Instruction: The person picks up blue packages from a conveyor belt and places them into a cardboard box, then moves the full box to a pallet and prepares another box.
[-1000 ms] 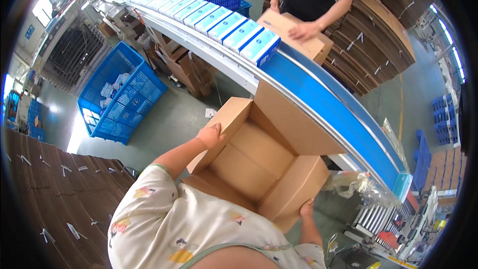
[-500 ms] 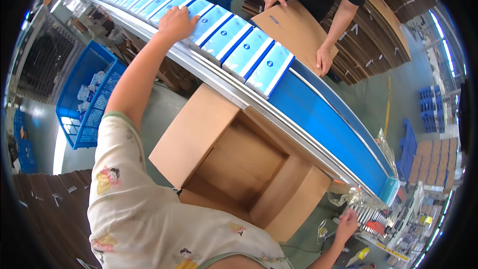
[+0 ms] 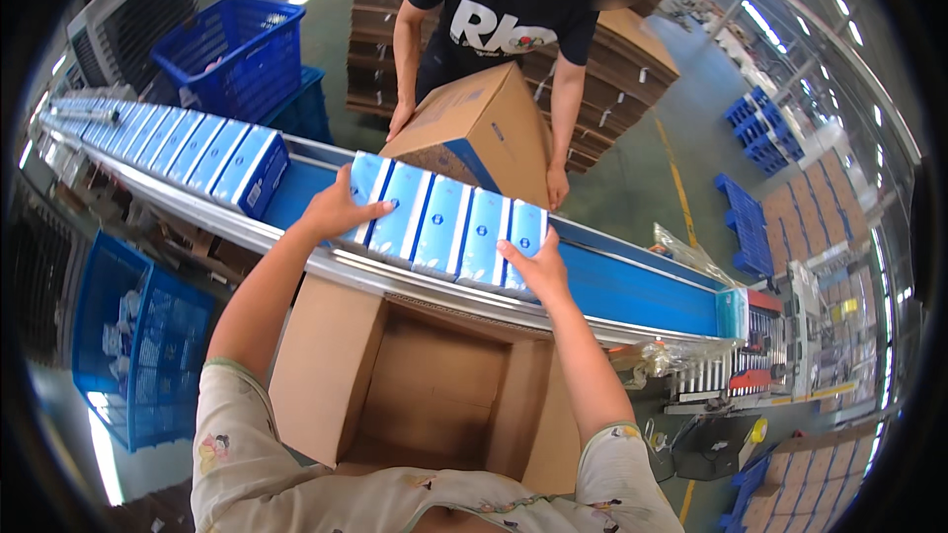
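On the blue conveyor belt (image 3: 642,288), several blue-and-white film-wrapped packs (image 3: 440,227) stand side by side in a tight row. My left hand (image 3: 341,207) presses the row's left end, thumb over the top. At the right end my right hand (image 3: 538,262) grips the last pack, its thumb also on top. The row is held between both hands at the belt's near side. Right below it, close to my body, sits an open cardboard box (image 3: 321,365) with its flaps spread; its visible inside holds nothing.
More packs (image 3: 188,150) line the belt at the left, beyond a gap. Across the belt a person in a dark T-shirt (image 3: 484,25) holds a carton (image 3: 464,128). Blue crates (image 3: 232,49) stand behind the belt, and another crate (image 3: 148,336) at the near left.
My left hand has moved along the belt, and my right hand has come up from the lower right to the row's end. A gap now separates this row from the other packs. The view has turned.
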Available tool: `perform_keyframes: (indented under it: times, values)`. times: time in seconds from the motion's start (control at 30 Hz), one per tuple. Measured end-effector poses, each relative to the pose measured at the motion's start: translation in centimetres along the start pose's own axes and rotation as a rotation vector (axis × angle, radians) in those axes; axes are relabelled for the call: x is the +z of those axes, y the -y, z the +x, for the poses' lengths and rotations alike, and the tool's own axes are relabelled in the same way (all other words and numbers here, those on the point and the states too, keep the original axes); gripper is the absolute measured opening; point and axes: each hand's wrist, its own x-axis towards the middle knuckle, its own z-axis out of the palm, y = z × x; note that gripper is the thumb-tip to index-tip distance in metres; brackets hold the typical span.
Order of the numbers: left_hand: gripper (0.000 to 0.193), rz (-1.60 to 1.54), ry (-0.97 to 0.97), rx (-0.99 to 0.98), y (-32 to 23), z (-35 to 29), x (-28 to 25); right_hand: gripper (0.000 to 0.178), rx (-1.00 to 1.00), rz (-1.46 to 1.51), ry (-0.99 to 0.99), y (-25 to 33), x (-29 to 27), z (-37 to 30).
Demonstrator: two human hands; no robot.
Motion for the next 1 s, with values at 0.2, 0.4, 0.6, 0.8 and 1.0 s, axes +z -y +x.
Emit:
perform_keyframes:
  times: [0.2,0.4,0.6,0.8,1.0]
  values:
    - [0.101,-0.383,-0.056,0.136,-1.9,-1.9,-0.7,0.086,-0.066,0.353,-0.067,0.7,-2.2,-1.0]
    - [0.104,-0.302,-0.250,0.415,-6.3,-12.3,-4.3,0.089,-0.309,0.154,-0.287,8.1,-9.3,-12.6]
    - [0.108,-0.353,0.256,0.091,-3.1,-25.3,1.1,0.084,0.215,0.345,0.085,-1.5,-6.7,-28.8]
    - [0.072,0.735,1.099,0.034,11.0,-25.1,20.8,0.072,0.352,-0.524,1.123,-14.4,2.8,-29.8]
    - [0.059,0.689,1.214,0.096,21.3,-27.0,35.2,0.062,0.017,-0.487,1.322,-23.5,18.8,-27.4]
